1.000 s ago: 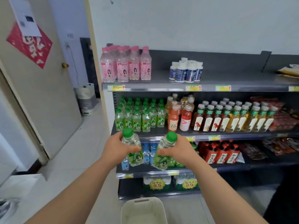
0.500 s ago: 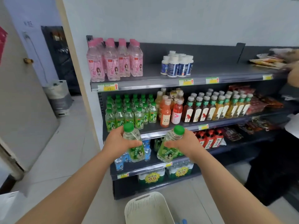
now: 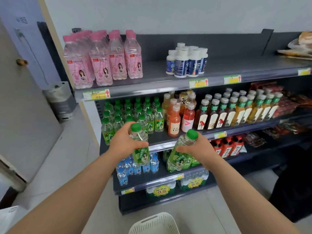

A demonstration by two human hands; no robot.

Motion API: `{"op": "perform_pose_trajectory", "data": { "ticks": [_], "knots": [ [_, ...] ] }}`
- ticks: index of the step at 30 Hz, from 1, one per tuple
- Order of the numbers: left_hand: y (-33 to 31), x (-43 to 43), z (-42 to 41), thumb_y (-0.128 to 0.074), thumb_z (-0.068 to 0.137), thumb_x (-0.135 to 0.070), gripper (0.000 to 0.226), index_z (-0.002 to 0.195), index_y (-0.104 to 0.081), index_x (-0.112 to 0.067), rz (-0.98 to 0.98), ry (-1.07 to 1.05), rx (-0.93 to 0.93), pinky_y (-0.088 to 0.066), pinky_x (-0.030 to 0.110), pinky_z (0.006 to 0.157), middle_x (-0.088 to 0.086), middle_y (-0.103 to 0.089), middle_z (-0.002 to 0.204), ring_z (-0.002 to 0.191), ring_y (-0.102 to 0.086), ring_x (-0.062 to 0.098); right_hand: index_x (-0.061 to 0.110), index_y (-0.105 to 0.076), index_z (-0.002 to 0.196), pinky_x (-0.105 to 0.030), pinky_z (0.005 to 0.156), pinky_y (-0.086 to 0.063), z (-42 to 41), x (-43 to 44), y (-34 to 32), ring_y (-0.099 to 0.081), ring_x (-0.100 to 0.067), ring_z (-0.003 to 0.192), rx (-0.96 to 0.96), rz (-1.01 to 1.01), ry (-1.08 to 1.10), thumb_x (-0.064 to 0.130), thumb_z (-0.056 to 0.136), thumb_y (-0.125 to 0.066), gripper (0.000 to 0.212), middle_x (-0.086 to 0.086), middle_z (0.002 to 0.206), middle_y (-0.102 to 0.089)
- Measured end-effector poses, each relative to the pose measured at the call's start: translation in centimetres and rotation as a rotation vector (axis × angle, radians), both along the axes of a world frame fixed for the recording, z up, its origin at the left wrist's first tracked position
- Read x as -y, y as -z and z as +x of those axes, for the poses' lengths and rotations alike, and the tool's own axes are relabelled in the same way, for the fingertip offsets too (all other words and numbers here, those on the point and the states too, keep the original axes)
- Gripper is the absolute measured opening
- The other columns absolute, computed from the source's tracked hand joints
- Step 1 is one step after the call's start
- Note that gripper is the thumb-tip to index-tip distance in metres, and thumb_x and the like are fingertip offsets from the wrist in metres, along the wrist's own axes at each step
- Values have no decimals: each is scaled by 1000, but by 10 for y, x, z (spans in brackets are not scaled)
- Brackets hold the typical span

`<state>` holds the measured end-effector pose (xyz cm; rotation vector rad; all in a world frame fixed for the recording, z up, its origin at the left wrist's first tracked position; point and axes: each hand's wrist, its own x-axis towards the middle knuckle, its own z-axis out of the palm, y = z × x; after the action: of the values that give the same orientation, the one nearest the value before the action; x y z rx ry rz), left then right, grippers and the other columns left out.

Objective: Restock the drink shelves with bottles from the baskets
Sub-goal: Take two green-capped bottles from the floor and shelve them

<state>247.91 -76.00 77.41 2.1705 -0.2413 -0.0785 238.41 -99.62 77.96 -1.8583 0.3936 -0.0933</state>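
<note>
L hand [image 3: 125, 142] grips a green-capped bottle [image 3: 141, 155] round its upper body, fingers curled, bottle near upright. R hand [image 3: 200, 148] grips a second green-capped bottle [image 3: 179, 157] just under the cap, tilted w/ the cap toward the right. Both are held in the air in front of the front edge of the 2nd shelf [image 3: 163, 138], not resting on it.

Behind the L hand, at that shelf's left end, stands a block of matching green bottles [image 3: 128, 110], packed close up to the front edge (a bare strip of shelf shows beside them, in front of the orange juice bottles [image 3: 174, 120]). Further right is a row of tea bottles [image 3: 236, 110].

Top shelf has pink bottles [image 3: 103, 61] at the left end and white-capped bottles [image 3: 187, 63] approx. mid. On the 3rd shelf, behind the held pair, are small blue bottles [image 3: 136, 164] and red bottles [image 3: 226, 147]. A white basket [image 3: 155, 222] is on the floor below.
</note>
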Motion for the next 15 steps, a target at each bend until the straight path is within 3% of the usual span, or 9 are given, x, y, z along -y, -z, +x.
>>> {"op": "perform_pose_trajectory", "data": {
  "ticks": [4, 8, 10, 15],
  "knots": [
    [-1, 25, 59, -90, 57, -40, 79, 122, -49, -24, 134, 70, 96, -45, 29, 72, -9, -59, 103, 88, -56, 15, 20, -58, 107, -21, 66, -46, 36, 11, 7, -63, -12, 89, 0, 27, 55, 14, 66, -86, 50, 2, 100, -67],
    [14, 52, 119, -87, 52, -52, 93, 130, -46, -23, 254, 134, 132, -53, 36, 80, -2, -64, 109, 92, -61, 21, 22, -60, 104, -30, 77, -51, 75, 20, 20, -66, -15, 91, -23, 31, 107, 14, 65, -86, 48, 3, 99, -70],
    [25, 65, 142, -84, 53, -59, 101, 137, -40, -24, 349, 164, 148, -54, 34, 76, 1, -65, 109, 89, -63, 22, 24, -60, 104, -35, 83, -52, 94, 24, 26, -66, -16, 92, -30, 24, 121, 16, 63, -87, 49, 5, 99, -70],
    [56, 92, 191, -82, 58, -55, 101, 140, -37, -17, 490, 235, 168, -53, 39, 83, 6, -67, 104, 90, -65, 25, 24, -61, 102, -26, 70, -50, 130, 32, 43, -67, -12, 88, -36, 25, 144, 15, 64, -86, 47, 6, 96, -71]
  ]
}}
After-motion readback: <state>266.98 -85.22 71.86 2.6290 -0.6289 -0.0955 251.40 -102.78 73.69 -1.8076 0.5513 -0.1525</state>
